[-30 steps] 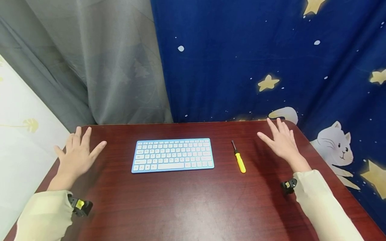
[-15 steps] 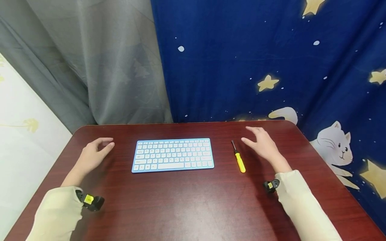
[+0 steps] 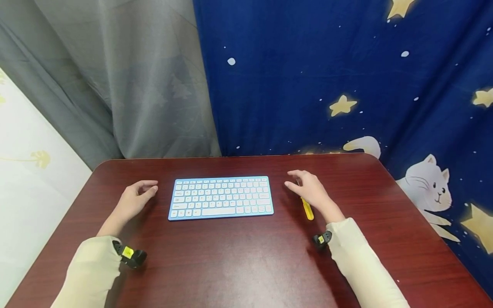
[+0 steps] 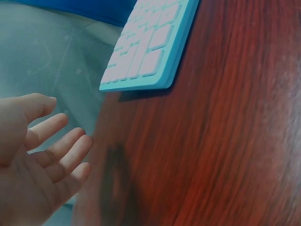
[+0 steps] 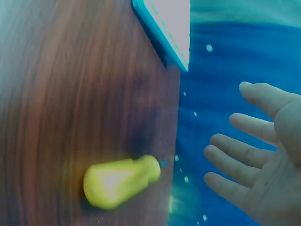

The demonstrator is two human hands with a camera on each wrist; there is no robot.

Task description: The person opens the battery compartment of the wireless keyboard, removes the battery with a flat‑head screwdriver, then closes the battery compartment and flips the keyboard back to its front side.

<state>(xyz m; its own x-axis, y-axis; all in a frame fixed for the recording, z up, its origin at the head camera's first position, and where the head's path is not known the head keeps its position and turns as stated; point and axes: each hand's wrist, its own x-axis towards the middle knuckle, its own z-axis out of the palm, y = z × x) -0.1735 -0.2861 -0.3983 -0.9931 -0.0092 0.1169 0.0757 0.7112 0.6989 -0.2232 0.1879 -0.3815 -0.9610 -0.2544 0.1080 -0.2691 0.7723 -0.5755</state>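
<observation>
A blue keyboard with white keys [image 3: 221, 198] lies flat on the dark red wooden table [image 3: 231, 265]. Left of it, my left hand [image 3: 132, 200] hovers over the table with relaxed fingers and holds nothing; the left wrist view shows the keyboard's corner [image 4: 155, 70] ahead of those fingers. A screwdriver with a yellow handle [image 3: 307, 209] lies to the keyboard's right. My right hand [image 3: 311, 190] is above the screwdriver and hides its shaft in the head view. In the right wrist view the yellow handle [image 5: 117, 181] lies apart from the loosely spread fingers.
A grey curtain [image 3: 161, 85] and a dark blue curtain with stars [image 3: 285, 85] hang behind the table's back edge. A white panel [image 3: 34, 179] stands along the left side. Each wrist carries a small black camera, such as the left one [image 3: 131, 255].
Both hands have moved inward, the left one toward the keyboard and the right one over the screwdriver. Their widely spread fingers have relaxed. Keyboard and screwdriver have stayed in place.
</observation>
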